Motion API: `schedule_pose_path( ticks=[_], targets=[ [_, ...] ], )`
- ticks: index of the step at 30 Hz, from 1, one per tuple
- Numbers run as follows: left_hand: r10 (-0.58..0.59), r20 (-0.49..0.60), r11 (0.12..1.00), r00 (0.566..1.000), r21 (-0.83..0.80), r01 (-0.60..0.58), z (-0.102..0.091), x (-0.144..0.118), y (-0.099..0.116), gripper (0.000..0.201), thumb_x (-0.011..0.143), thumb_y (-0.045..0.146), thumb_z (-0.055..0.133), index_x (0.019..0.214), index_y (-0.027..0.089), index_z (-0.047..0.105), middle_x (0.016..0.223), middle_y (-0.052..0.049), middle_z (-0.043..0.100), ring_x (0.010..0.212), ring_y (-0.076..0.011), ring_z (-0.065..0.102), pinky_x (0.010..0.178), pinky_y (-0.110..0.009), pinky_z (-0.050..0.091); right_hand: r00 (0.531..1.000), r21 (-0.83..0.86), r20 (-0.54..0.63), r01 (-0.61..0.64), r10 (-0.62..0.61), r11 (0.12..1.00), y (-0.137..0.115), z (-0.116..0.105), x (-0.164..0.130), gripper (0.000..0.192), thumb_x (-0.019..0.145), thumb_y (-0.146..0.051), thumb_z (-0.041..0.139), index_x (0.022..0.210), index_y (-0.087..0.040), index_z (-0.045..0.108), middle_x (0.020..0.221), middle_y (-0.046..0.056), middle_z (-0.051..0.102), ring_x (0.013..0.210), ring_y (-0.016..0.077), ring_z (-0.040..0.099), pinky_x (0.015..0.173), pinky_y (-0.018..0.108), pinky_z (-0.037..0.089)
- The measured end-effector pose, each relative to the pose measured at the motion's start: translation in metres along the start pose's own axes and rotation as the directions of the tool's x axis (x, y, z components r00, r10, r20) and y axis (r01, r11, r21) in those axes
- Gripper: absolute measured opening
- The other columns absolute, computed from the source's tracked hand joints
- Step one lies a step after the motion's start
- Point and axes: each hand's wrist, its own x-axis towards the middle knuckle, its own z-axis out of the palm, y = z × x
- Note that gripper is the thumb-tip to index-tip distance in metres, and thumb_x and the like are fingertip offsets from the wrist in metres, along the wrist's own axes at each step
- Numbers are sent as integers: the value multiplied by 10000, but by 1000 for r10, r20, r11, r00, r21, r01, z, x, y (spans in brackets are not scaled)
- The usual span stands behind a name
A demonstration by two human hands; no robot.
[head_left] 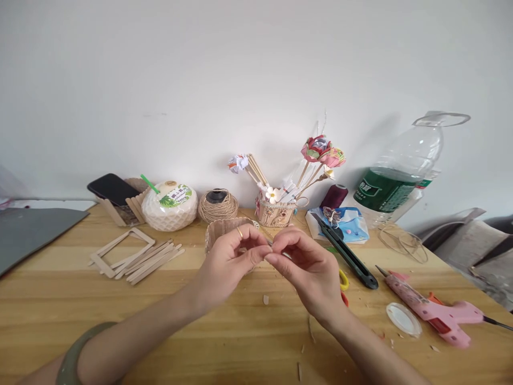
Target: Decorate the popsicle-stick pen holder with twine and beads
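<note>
Basically both hands meet over the table: left hand and right hand fingers pinched narrow on something tiny between them, can't tell what. Green bottle label and white coconut-shaped container carry print too small to read

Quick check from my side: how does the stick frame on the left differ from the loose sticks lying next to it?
The stick frame is joined into an open rectangle with bare table showing through it; the loose sticks are separate, bunched side by side in a slanted pile. The frame lies further left, the loose sticks nearer the left hand. Both are pale flat wooden sticks lying flat on the table, untouched by either hand.
</note>
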Motion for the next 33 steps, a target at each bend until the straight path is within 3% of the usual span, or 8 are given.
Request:
schedule_pose_path(
  ticks=[7,12,17,20,22,24,30,33],
  targets=[
    [292,97,900,952,308,-308,-5,5,-3,114,856,212,487,744,187,487,719,12,487,664,-135,467,584,-264,383,995,-113,81,-46,56,993,-2,-6,4,137,799,-258,648,705,-203,564,663,-25,505,603,113,464,574,257,382],
    [313,198,802,929,469,-370,-15,9,3,116,824,162,501,709,178,500,788,-1,449,664,-128,459,571,-265,377,955,-126,230,-160,186,979,-1,-9,6,192,855,-315,579,729,-191,503,691,-29,460,632,103,439,576,225,365],
    [201,276,950,940,179,-256,-22,10,16,172,838,219,512,681,174,567,836,-23,498,770,-156,520,686,-295,447,883,36,424,-236,199,971,2,-12,4,209,870,-367,551,759,-203,487,710,-20,505,687,119,493,658,243,404],
    [174,108,978,979,-130,-160,-32,11,16,319,911,280,378,701,178,595,858,-43,532,844,-178,538,766,-326,466,900,110,395,-243,182,964,6,-14,5,194,867,-359,561,772,-206,489,693,-20,533,655,122,521,666,261,419],
    [184,-123,974,975,-114,-198,-45,10,9,206,883,284,464,787,184,616,901,-41,543,926,-189,528,815,-320,453,951,85,254,-202,175,976,11,-16,8,185,869,-346,558,769,-204,492,676,-24,538,639,120,533,666,264,431],
    [170,-208,984,963,-9,-176,-62,8,-5,130,811,255,589,930,205,607,1042,-40,540,1089,-215,477,949,-350,389,982,-4,104,-160,160,987,16,-18,12,187,881,-351,526,775,-201,498,685,-22,540,634,118,548,673,269,451],
    [-17,107,937,994,349,-22,-98,-10,-52,992,600,232,799,1388,338,204,1496,-62,166,1382,-283,137,1124,-454,131,983,-226,59,-156,173,962,37,-20,15,95,855,-272,520,920,-205,536,905,28,580,857,160,587,803,330,471],
    [-129,130,884,983,464,54,-94,-16,-60,1203,557,272,825,1435,326,4,1539,-86,-12,1392,-329,75,1117,-504,94,963,-303,175,-148,207,941,48,-18,11,423,732,-159,622,1128,-228,491,1162,67,551,1093,212,520,946,406,408]
  ],
)
